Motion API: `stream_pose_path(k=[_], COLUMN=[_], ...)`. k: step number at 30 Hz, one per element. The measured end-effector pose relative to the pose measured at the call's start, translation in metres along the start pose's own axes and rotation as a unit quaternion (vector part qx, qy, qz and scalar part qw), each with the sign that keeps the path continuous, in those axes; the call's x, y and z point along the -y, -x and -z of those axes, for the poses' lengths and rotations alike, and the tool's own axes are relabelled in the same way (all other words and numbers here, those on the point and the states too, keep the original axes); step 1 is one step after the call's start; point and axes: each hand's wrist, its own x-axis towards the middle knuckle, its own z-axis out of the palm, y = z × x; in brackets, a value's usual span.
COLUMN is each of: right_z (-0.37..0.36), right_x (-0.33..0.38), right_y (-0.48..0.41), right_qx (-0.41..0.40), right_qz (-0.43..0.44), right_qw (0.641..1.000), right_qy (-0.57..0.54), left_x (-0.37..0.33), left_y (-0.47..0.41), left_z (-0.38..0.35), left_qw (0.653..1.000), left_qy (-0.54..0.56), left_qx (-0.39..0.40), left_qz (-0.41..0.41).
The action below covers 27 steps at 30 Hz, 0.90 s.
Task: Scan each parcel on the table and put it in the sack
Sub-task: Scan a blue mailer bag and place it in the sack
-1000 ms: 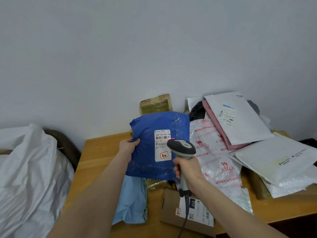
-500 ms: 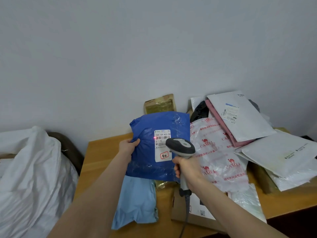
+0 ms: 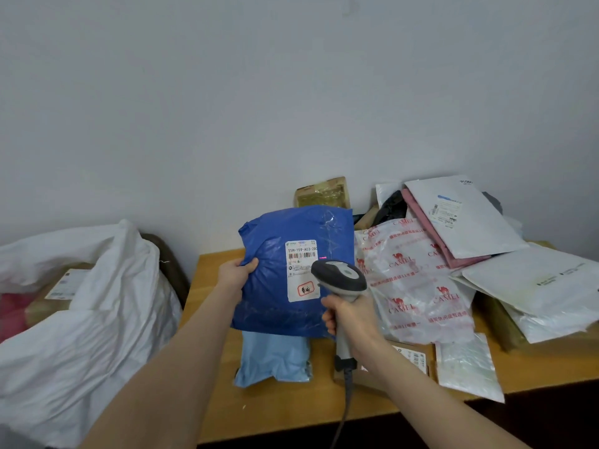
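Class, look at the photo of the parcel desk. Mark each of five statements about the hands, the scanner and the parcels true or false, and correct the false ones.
1. The left hand holds the blue parcel up off the table. True.
2. The right hand holds a pen. False: it grips a scanner.
3. The blue parcel's label faces the camera. True.
4. The white sack lies to the right of the table. False: it is on the left.
5. The light blue parcel is held in the air. False: it lies on the table, below the blue one.
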Motion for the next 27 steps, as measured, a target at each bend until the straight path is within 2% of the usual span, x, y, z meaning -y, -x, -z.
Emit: stream_pose_path(k=[7,14,27], right_z=[-0.021,-0.064,-0.218], right_x=[-0.015,-0.016,-0.013], right_y=[0.039,0.052,0.043], right_qx=[0.013,0.043,0.053], right_qz=[0.020,0.021,0.024], right_qw=[1.000,0.998,0.998], right_qy=[-0.005,0.031,0.033], left_x=[0.009,0.017,-0.012], left_y=[0.037,0.038,-0.023], left_z=[0.048,0.099,0.225], left_qw=[0.999,0.997,0.996], left_qy=[0.031,0.056,0.078], left_qx=[-0.027,-0.044,-0.012], left_qz=[-0.016,-0.018,-0.034])
